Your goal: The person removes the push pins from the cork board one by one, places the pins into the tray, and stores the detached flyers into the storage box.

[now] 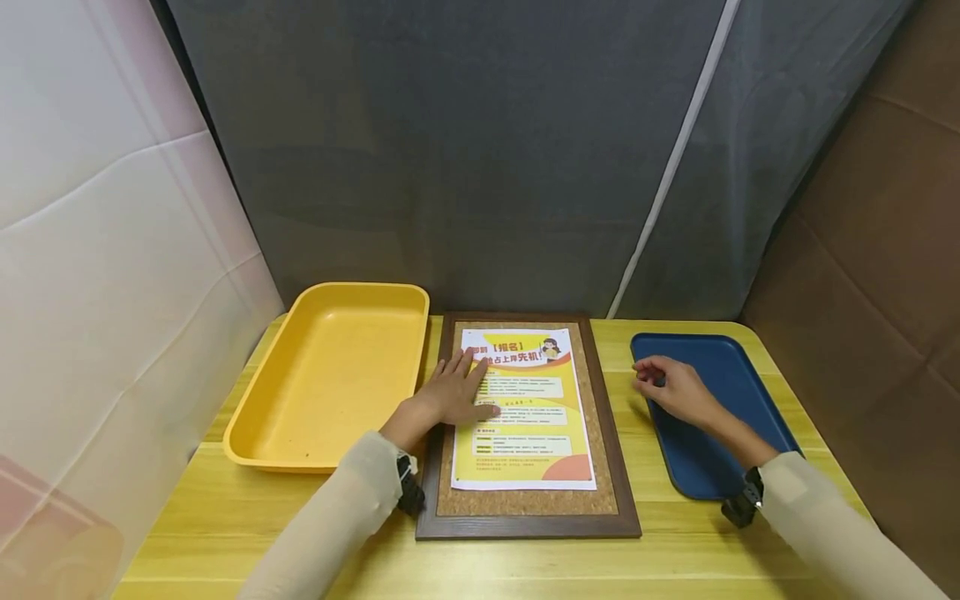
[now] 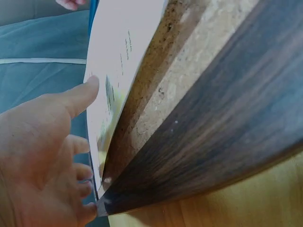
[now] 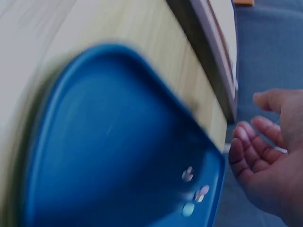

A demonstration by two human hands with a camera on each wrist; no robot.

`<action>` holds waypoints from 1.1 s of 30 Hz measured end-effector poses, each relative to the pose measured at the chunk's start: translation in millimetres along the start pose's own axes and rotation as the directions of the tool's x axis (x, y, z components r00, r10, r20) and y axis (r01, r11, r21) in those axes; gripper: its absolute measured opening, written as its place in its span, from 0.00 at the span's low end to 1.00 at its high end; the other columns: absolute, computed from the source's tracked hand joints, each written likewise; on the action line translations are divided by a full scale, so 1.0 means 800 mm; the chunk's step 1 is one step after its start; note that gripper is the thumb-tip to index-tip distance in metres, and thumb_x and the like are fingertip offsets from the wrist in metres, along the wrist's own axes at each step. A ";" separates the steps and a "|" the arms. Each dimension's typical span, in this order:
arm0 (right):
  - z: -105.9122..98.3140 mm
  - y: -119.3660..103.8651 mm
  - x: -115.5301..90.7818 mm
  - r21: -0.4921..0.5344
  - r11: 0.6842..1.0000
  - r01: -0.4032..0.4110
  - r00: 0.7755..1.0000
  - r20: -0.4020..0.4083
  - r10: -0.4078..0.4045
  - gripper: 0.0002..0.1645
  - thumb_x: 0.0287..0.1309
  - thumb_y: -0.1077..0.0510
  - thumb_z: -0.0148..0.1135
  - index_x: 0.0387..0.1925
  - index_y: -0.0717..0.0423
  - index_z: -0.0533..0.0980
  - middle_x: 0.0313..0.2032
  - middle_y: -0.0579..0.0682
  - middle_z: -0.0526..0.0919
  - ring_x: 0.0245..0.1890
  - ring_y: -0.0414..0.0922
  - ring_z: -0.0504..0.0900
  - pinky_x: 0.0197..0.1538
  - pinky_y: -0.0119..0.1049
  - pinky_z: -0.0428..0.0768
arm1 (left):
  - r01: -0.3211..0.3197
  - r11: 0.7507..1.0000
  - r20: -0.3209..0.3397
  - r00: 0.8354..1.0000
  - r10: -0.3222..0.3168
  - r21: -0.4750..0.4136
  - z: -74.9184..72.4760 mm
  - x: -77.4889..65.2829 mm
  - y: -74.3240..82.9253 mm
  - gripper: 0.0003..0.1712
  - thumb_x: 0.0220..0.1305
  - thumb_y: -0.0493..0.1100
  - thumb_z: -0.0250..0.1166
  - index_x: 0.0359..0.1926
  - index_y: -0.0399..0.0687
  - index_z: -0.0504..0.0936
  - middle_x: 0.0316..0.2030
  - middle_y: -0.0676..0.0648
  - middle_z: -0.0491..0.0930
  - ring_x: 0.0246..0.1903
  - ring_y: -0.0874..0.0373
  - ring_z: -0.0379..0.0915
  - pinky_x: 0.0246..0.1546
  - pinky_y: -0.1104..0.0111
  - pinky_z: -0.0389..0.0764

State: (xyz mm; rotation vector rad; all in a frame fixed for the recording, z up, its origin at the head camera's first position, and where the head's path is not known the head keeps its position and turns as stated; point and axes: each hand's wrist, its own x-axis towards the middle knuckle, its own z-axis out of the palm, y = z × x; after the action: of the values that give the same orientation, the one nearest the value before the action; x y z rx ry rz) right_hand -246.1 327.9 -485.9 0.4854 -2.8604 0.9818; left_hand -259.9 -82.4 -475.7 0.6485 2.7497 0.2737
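A yellow and white printed poster [image 1: 525, 454] lies on a cork board [image 1: 525, 502] with a dark wooden frame [image 1: 525, 527]. My left hand [image 1: 453, 392] rests on the poster's left side, fingers spread. In the left wrist view, the sheet's near edge [image 2: 142, 71] stands slightly off the cork. Over the left edge of a blue tray [image 1: 720, 467] hovers my right hand [image 1: 678, 390], its fingers loosely bent. No object shows between its thumb and fingers in the right wrist view. Several small coloured pieces [image 3: 188, 209] lie at the tray's far end, too blurred to identify.
Left of the board stands a large yellow tray [image 1: 330, 392], close to the frame. All of it is on a light wooden table [image 1: 525, 571]. A grey curtain [image 1: 450, 167] closes off the back, with a white sheet on the left and a brown one on the right.
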 end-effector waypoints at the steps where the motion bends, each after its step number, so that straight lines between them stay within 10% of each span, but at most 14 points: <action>1: 0.002 -0.004 0.003 0.002 1.000 0.001 1.000 0.001 -0.001 0.20 0.69 0.61 0.69 0.57 0.69 0.80 0.44 0.57 0.87 0.40 0.47 0.83 0.39 0.35 0.79 | 0.001 1.000 -0.027 1.000 -0.002 -0.006 -0.001 0.000 0.000 0.56 0.74 0.68 0.60 0.86 0.42 0.48 0.84 0.33 0.40 0.84 0.36 0.34 0.81 0.42 0.43; 15: 0.032 -0.056 0.030 0.096 0.992 -0.081 0.996 0.036 0.078 0.32 0.68 0.58 0.71 0.67 0.72 0.74 0.55 0.66 0.85 0.51 0.61 0.87 0.47 0.50 0.86 | 0.083 0.953 -0.259 0.952 -0.162 -0.292 -0.007 -0.006 0.012 0.51 0.69 0.55 0.73 0.79 0.31 0.60 0.78 0.25 0.57 0.77 0.30 0.56 0.75 0.43 0.64; 33: 0.071 -0.089 0.040 0.180 0.976 -0.125 0.992 0.024 0.123 0.33 0.68 0.57 0.71 0.67 0.73 0.73 0.51 0.66 0.86 0.48 0.58 0.87 0.44 0.45 0.88 | 0.086 0.886 -0.223 0.953 -0.207 -0.455 -0.002 -0.013 0.022 0.51 0.70 0.51 0.73 0.80 0.30 0.58 0.77 0.24 0.59 0.78 0.30 0.53 0.75 0.41 0.62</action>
State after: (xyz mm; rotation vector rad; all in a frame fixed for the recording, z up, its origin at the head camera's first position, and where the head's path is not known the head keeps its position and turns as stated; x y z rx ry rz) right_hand -251.8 231.3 -483.8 0.3291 -2.8559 1.2725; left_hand -244.7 -71.9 -467.3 0.2930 2.8103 0.9800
